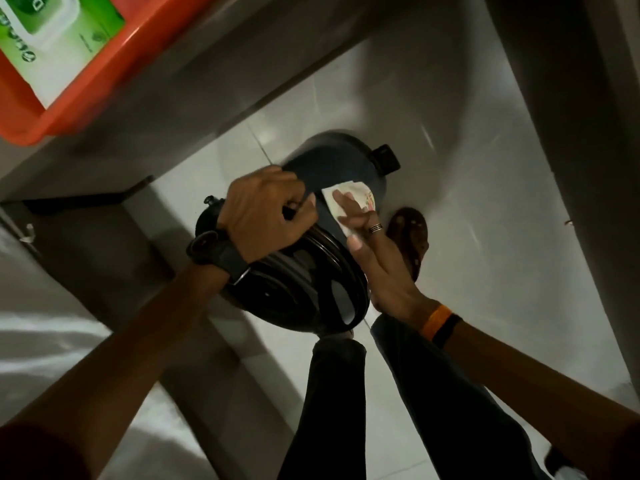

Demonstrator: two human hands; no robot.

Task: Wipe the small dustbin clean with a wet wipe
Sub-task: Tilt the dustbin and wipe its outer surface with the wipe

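A small black dustbin [332, 168] with a foot pedal hangs tilted above the white tiled floor, its round lid end turned toward me. My left hand [266, 213], with a dark watch on the wrist, grips the bin at its rim. My right hand [367, 237], with a ring and an orange wristband, presses a white wet wipe [356, 195] flat against the bin's dark side wall. The wipe is partly hidden under my fingers.
An orange tray [104, 67] holding a green pack of wipes [52, 39] sits on a grey counter at the top left. A sandalled foot [410, 237] and dark trouser legs stand below the bin. A grey wall runs along the right.
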